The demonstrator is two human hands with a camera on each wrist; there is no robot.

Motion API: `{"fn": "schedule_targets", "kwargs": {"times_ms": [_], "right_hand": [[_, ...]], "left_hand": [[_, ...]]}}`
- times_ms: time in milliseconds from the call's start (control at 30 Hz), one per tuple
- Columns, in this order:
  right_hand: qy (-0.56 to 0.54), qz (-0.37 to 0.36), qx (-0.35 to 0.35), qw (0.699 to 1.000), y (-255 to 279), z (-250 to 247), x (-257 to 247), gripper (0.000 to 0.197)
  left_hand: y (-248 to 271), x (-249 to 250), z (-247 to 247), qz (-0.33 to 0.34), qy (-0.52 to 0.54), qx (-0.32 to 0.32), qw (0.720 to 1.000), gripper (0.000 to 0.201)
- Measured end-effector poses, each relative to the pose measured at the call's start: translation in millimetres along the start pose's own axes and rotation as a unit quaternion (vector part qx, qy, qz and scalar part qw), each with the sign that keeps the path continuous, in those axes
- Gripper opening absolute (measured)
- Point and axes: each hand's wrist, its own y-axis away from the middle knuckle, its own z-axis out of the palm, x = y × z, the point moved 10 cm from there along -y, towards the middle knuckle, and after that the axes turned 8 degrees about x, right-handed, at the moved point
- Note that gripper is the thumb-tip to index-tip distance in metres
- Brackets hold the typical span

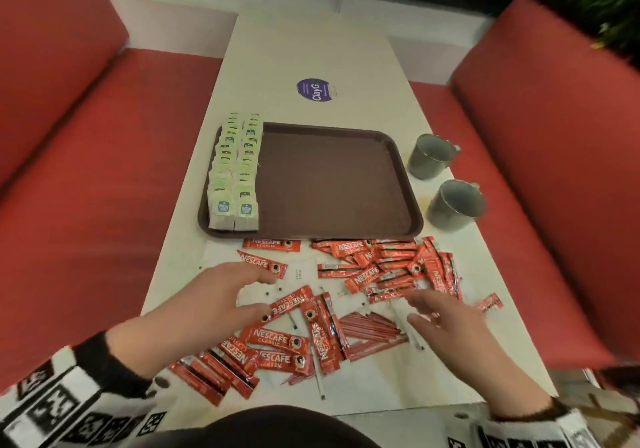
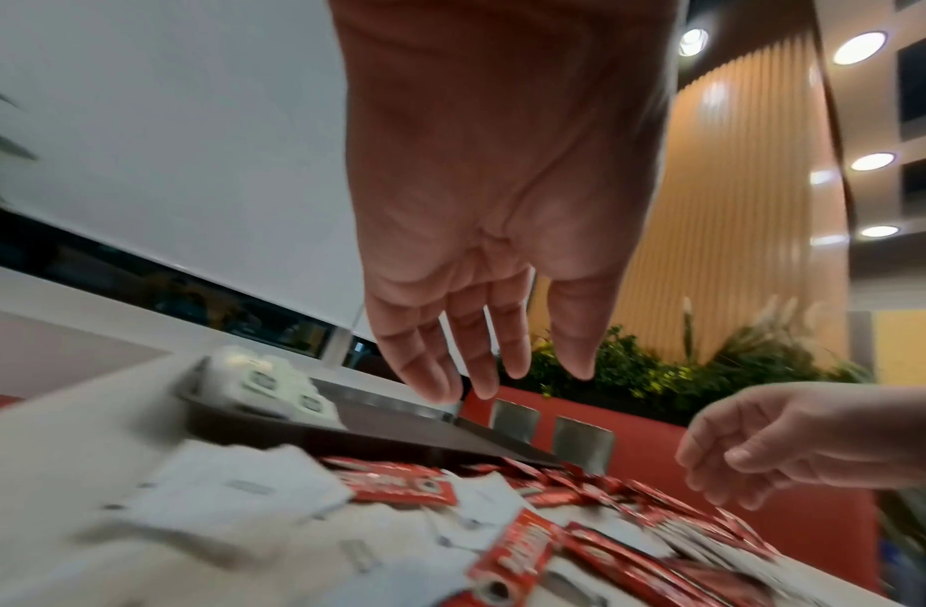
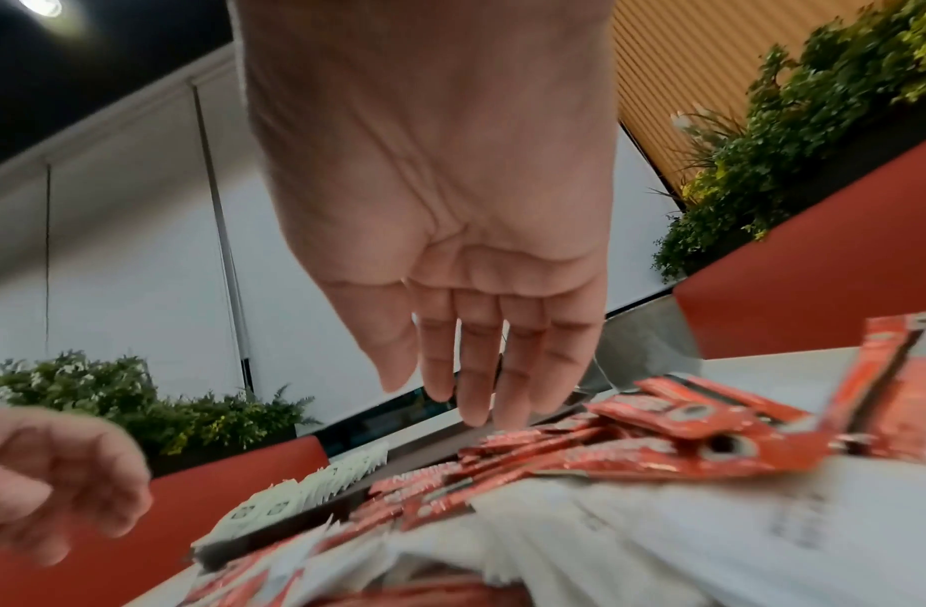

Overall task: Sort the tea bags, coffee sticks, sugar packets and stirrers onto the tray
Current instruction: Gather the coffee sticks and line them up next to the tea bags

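A brown tray (image 1: 332,184) lies mid-table with two rows of tea bags (image 1: 233,173) along its left side. Red coffee sticks (image 1: 384,264) lie scattered between the tray and me, among white sugar packets (image 1: 377,368) and thin red stirrers (image 1: 370,329). My left hand (image 1: 221,295) hovers over the left part of the scatter, fingers spread and empty (image 2: 482,361). Over the right part my right hand (image 1: 440,316) hovers just above the sticks, its fingers straight and holding nothing (image 3: 476,382).
Two grey metal cups (image 1: 433,156) (image 1: 457,205) stand right of the tray. A purple round sticker (image 1: 315,90) marks the table beyond it. Red bench seats (image 1: 86,170) flank the narrow white table (image 1: 304,49) on both sides.
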Motion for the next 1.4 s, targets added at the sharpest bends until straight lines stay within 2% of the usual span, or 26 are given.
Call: {"fn": "schedule_targets", "kwargs": {"times_ms": [67,167,300,400,533,600,633,700,767,833,1033,1333,1400], "right_hand": [[0.05,-0.008,0.015,0.999,4.6,0.6,15.4,0.034],[0.074,-0.002,0.075,0.994,4.3,-15.8,31.8,0.036],[0.079,0.031,0.118,0.989,-7.0,-34.3,48.0,0.039],[0.086,0.073,0.098,0.989,-27.6,-35.2,62.6,0.047],[0.137,0.077,0.029,0.987,-53.5,-16.0,68.1,0.088],[0.177,0.074,0.005,0.981,-59.1,-8.8,67.2,0.098],[0.177,0.075,-0.001,0.981,-60.3,-6.3,67.4,0.094],[0.138,0.073,-0.001,0.988,-64.4,-1.3,68.5,0.072],[0.096,0.066,0.01,0.993,-68.4,1.2,70.2,0.048],[0.082,0.054,0.013,0.995,-70.5,2.2,70.4,0.036],[0.084,0.035,0.014,0.996,-73.7,-2.6,64.9,0.023],[0.014,0.003,0.023,1.0,-74.3,-16.7,57.7,0.014],[-0.005,-0.013,0.032,0.999,-74.7,-25.5,55.0,0.012]], "left_hand": [[-5.8,26.1,24.9,0.045,-0.038,-0.033,0.998,0.032],[-14.4,66.3,57.7,0.117,-0.082,-0.07,0.987,0.036],[-35.9,103.5,80.5,0.159,-0.09,-0.05,0.982,0.047],[-57.2,129.6,89.0,0.185,-0.124,-0.008,0.975,0.055],[-85.3,149.8,106.9,0.188,-0.207,0.006,0.96,0.072],[-98.0,153.7,119.0,0.175,-0.236,-0.006,0.956,0.08],[-103.2,154.2,124.6,0.165,-0.245,-0.014,0.955,0.082],[-112.4,153.9,132.6,0.144,-0.25,-0.021,0.957,0.081],[-117.9,155.4,135.6,0.135,-0.249,-0.011,0.959,0.073],[-120.5,157.0,136.4,0.131,-0.25,0.001,0.959,0.066],[-117.3,147.3,137.9,0.117,-0.25,-0.003,0.961,0.05],[-114.0,137.8,120.6,0.084,-0.138,-0.011,0.987,0.045],[-111.0,138.0,110.6,0.074,-0.096,0.018,0.992,0.03]]}}
